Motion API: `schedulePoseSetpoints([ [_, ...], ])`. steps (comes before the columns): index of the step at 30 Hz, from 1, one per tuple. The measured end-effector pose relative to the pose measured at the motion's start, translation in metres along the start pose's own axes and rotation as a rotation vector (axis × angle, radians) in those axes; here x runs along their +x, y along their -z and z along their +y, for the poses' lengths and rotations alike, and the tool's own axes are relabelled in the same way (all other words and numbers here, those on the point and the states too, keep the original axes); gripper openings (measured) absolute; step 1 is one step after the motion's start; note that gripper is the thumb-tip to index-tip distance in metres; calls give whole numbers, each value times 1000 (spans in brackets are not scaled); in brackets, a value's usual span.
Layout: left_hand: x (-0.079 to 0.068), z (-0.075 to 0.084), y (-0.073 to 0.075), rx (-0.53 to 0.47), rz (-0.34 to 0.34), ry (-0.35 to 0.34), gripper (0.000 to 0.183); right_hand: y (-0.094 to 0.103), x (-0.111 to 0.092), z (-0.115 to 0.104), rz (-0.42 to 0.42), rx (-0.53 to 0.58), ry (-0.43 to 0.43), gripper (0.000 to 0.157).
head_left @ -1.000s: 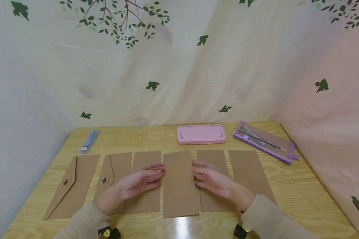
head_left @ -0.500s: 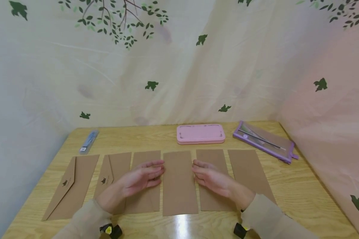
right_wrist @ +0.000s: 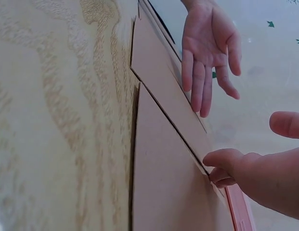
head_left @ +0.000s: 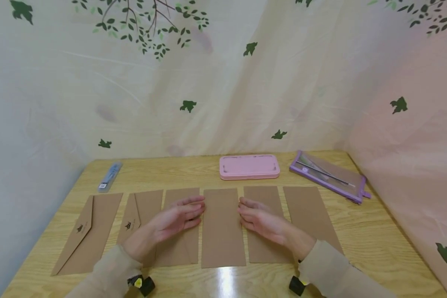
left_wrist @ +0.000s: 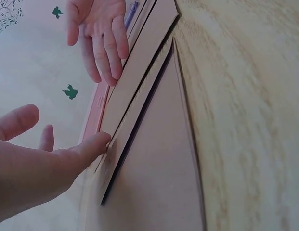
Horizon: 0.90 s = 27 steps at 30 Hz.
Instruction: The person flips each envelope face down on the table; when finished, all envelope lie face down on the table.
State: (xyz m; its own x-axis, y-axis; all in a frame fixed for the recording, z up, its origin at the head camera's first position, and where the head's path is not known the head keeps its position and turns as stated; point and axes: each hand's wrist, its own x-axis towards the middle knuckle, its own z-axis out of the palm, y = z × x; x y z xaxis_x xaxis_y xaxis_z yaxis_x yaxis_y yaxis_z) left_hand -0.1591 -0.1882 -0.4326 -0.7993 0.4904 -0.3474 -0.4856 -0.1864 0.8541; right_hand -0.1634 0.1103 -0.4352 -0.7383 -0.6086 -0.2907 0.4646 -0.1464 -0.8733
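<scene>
Flanking the plain brown rectangular paper envelope in the middle of the row (head_left: pixel 222 231), the left hand (head_left: pixel 175 222) and the right hand (head_left: pixel 264 223) are both released, fingers nearly straight and grasping nothing; their fingertips stand at its two long edges, though contact is hard to tell; this middle envelope lies flat on the light wood-grain tabletop (head_left: pixel 171 169), its long axis running away from the person; whatever is inside cannot be seen.

Partly beneath the hands lie the brown paper envelope just left of it (head_left: pixel 173 253) and the brown paper envelope just right of it (head_left: pixel 270 253); farther out are a plain brown envelope at the right end (head_left: pixel 311 213) and, leftward, two brown envelopes with crown-printed flaps (head_left: pixel 150 207) (head_left: pixel 103 231), flaps folded down and pointing right.

Beyond the row sit a closed pink rectangular box (head_left: pixel 249 167), contents hidden; a transparent purple-edged zip pouch (head_left: pixel 333 176), slanting, with a long thin dark item inside; and a narrow bluish clear plastic case (head_left: pixel 109 177), its contents too small to tell.
</scene>
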Motion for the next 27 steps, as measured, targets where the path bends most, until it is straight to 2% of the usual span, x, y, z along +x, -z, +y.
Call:
schedulePoseSetpoints([
  [5, -3, 6, 0, 43, -3, -29, 62, 1, 0, -2, -15, -38, 16, 78],
  [10, -8, 17, 9, 147, -23, -104, 69, 0, 2, -6, -16, -116, 87, 72],
  [12, -11, 22, 15, 212, 6, -139, 69, -2, 4, -10, -15, -145, 127, 70],
  [15, -18, 30, 23, 293, 92, -179, 68, -11, 7, -16, 1, -193, 165, 68],
  [17, -23, 35, 26, 318, 153, -192, 67, -18, 10, -19, 3, -231, 180, 66],
  [19, -28, 39, 28, 313, 187, -199, 68, -25, 13, -21, -4, -277, 183, 64],
  [21, -34, 42, 31, 308, 206, -203, 67, -33, 17, -22, -23, -302, 179, 63],
  [27, -50, 39, 46, 355, 226, -191, 65, -50, 33, -19, -75, -277, 154, 62],
])
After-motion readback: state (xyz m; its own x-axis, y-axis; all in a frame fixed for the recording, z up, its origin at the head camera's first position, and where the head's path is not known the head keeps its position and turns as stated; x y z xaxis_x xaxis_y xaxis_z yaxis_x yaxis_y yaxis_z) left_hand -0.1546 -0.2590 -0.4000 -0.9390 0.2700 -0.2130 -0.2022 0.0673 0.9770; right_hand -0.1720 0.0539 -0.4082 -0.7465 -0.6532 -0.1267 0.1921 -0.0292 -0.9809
